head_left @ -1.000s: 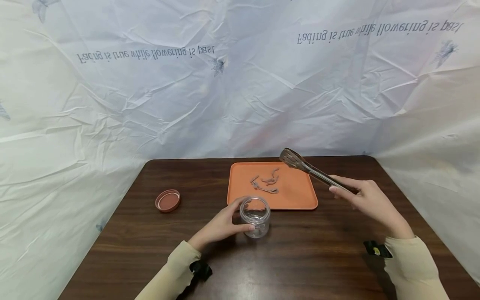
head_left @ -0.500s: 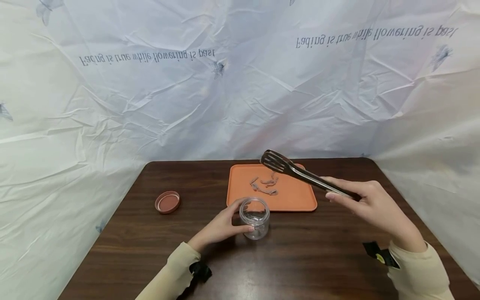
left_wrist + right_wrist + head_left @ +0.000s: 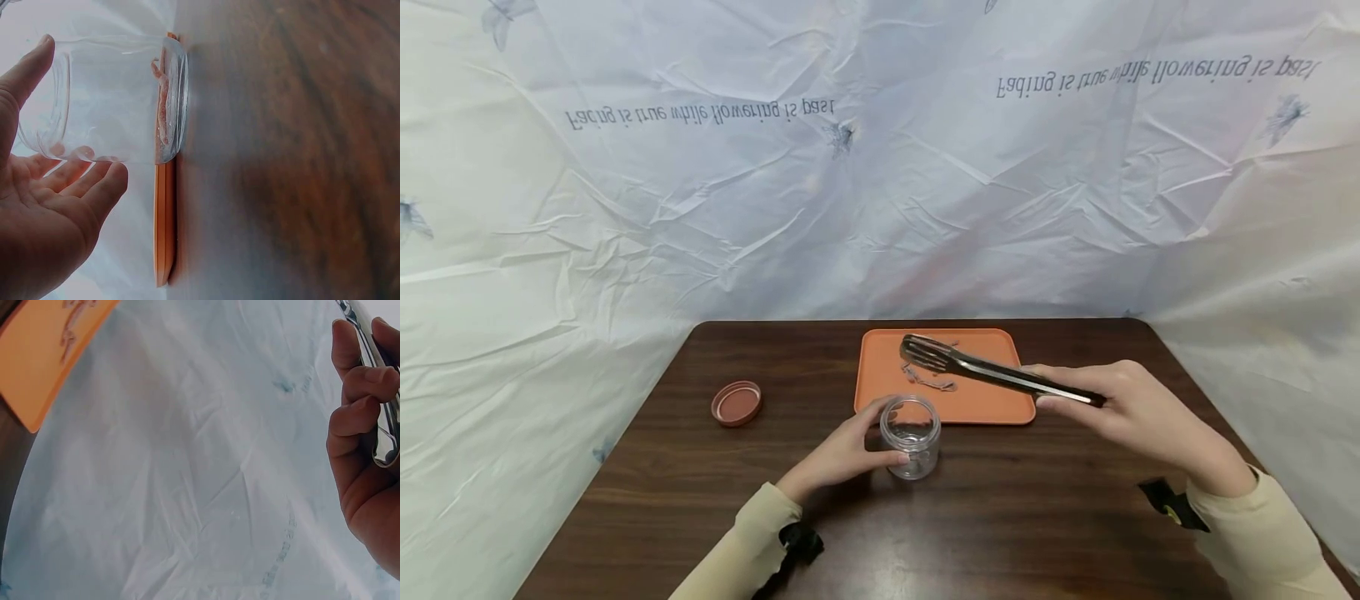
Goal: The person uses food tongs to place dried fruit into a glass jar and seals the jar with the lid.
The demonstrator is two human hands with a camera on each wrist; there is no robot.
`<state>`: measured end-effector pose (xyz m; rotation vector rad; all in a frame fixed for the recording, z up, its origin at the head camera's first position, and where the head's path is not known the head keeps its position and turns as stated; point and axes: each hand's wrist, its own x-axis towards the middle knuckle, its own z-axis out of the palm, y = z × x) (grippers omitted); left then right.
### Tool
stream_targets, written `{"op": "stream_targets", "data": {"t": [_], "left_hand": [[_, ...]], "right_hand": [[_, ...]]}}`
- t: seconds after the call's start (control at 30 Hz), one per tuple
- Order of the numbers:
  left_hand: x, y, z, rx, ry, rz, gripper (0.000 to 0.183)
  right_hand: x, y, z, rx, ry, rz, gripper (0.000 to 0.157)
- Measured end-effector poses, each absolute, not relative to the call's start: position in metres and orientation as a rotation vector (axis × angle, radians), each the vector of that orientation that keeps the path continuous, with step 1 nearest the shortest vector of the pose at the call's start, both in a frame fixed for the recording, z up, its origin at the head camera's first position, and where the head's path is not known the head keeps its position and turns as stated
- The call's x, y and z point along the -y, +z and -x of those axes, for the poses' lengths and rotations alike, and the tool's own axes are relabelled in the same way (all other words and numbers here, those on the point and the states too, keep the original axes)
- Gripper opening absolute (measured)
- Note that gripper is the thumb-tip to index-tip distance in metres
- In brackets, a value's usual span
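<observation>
**Dark wooden table before a creased white sheet: a jar in one hand, tongs in the other**

The sheet (image 3: 925, 233), printed with upside-down lettering, hangs behind the table (image 3: 1037, 525). The jar (image 3: 912, 442), clear and uncovered, is upright at the near edge of the orange tray (image 3: 988, 404). The left hand (image 3: 846, 454) holds it near the mouth, thumb on one side and fingers on the other. The right hand (image 3: 1138, 408) has its fingers curled round the handle of the metal tongs (image 3: 1000, 379), whose slotted end lies over the tray. Small pinkish strips (image 3: 931, 383) lie on the tray; the red-brown lid (image 3: 737, 404) lies well apart at the left.

Handling, as judged: the jar should be light, stiff and rather slippery, best steadied round its wall below the rim. The tongs look stiff and smooth, suited to a squeeze midway along the arms. The strips look light and perhaps soft; a gentle pinch at mid-length would suit them.

Hard to make out: the tongs hide some strips, and whether their tips meet or touch the tray cannot be told. In the left wrist view, a strip shows through the jar near its base; whether inside or behind is unclear. The right wrist view cuts off the tongs' tips.
</observation>
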<state>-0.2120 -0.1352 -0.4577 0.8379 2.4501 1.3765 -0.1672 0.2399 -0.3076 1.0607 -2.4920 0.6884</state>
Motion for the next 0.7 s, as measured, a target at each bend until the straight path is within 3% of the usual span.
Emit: {"op": "stream_targets", "data": {"t": [0.7], "left_hand": [[0.135,-0.456,0.21,-2.432,1.397,-0.819,0.088]], "right_hand": [[-0.226,-0.313,0.178,2.53,0.372,-1.325,0.03]]}}
